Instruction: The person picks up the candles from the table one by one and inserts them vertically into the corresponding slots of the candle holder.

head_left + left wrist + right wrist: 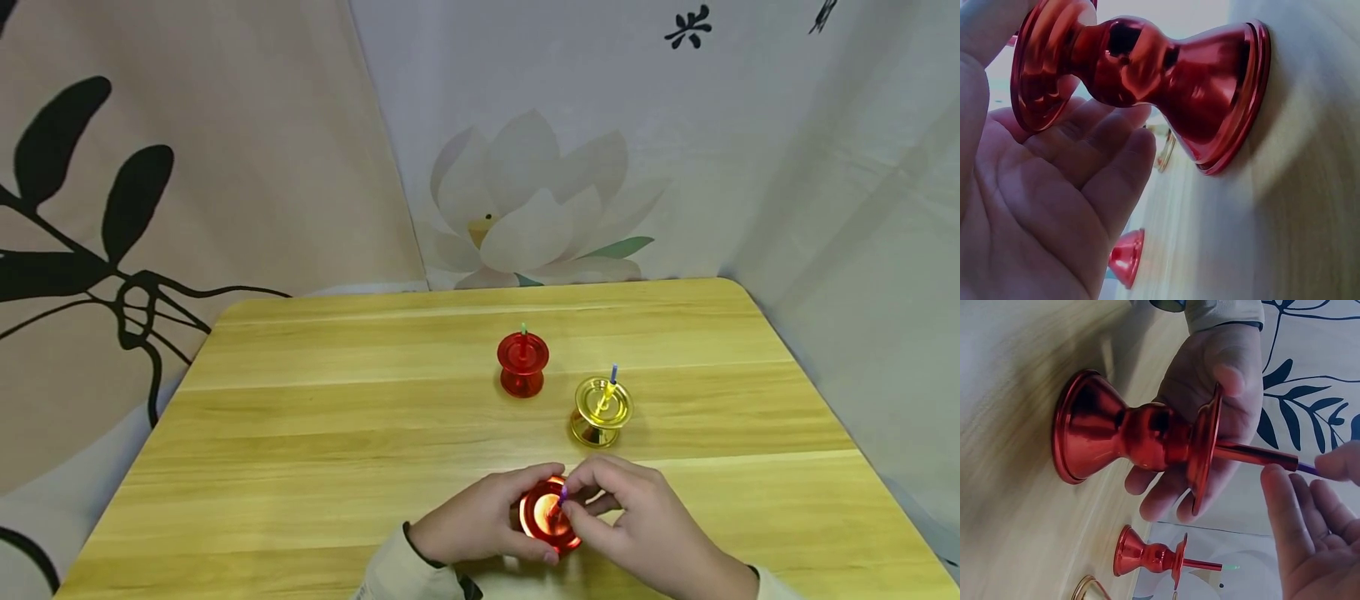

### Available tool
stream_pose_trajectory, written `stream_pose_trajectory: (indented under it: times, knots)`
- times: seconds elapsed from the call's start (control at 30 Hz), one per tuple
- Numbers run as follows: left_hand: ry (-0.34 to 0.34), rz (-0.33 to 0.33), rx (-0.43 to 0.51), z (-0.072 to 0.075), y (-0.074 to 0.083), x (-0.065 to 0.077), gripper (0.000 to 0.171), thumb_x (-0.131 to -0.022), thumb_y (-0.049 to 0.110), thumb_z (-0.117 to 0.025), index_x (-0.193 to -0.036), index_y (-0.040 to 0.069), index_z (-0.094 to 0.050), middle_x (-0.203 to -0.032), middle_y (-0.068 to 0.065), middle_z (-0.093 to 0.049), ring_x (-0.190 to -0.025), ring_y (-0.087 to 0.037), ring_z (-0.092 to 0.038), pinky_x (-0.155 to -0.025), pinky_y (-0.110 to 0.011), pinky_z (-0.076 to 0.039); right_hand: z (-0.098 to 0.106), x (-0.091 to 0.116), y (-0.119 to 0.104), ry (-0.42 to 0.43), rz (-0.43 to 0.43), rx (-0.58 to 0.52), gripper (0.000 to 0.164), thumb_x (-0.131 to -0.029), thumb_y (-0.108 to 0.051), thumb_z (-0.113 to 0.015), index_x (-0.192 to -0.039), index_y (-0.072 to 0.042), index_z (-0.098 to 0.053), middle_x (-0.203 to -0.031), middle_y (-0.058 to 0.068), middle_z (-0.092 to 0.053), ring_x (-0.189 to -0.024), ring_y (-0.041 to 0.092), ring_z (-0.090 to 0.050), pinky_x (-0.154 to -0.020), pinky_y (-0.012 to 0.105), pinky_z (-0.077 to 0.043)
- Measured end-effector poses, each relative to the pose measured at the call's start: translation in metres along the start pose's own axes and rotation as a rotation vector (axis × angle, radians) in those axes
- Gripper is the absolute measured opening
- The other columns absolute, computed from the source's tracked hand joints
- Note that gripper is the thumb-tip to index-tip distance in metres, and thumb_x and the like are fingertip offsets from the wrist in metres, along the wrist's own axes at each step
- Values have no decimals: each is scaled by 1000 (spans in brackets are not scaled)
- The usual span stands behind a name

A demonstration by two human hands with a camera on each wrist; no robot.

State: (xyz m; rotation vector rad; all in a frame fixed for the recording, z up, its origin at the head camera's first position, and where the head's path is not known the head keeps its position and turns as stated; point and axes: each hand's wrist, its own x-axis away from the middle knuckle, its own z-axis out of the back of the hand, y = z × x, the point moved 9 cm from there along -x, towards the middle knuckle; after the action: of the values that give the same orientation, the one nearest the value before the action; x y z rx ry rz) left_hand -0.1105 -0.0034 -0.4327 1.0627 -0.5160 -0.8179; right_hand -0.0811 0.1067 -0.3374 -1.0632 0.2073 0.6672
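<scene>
A shiny red candlestick with a flared base, a round dish and a thin upright tube stands at the table's near side. My left hand holds it at the dish, thumb on the near side of the rim and fingers around the far side. From the tube's top juts a thin purple candle. My right hand pinches this candle between thumb and forefinger, with a fingertip right at the tube's end. The candle's lower part is hidden inside the tube.
Farther back stands a second red candlestick with a green candle in its tube. A gold candlestick with a blue candle stands closer, to the right. Beyond the wooden table hang printed curtains.
</scene>
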Motion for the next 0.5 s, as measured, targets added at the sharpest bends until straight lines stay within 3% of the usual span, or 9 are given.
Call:
stream_pose_trajectory:
  times: [0.23, 0.33, 0.5]
  knots:
    - [10, 40, 84, -1, -7, 4, 84, -83, 27, -85, -153, 10, -41, -135, 6, -60, -116, -2, -58, -98, -21, -48, 1, 2, -4, -13, 66, 56, 38, -77, 10, -76, -103, -16, -65, -96, -7, -67, -86, 9, -66, -77, 20, -56]
    - [11, 50, 116, -1, -9, 4, 85, -83, 27, -85, -154, 11, -40, -135, 7, -59, -117, -3, -58, -99, -22, -48, 3, 3, -5, -23, 64, 112, 41, -77, 7, -77, -108, -18, -65, -102, -9, -67, -92, 10, -66, -86, 18, -52]
    - [30, 54, 88, 3, -7, 6, 91, -81, 30, -87, -156, 18, -36, -143, 10, -55, -126, -5, -53, -105, -27, -44, 4, 6, -4, -33, 59, 184, 48, -79, 2, -79, -120, -19, -65, -114, -6, -69, -103, 13, -66, -94, 15, -47]
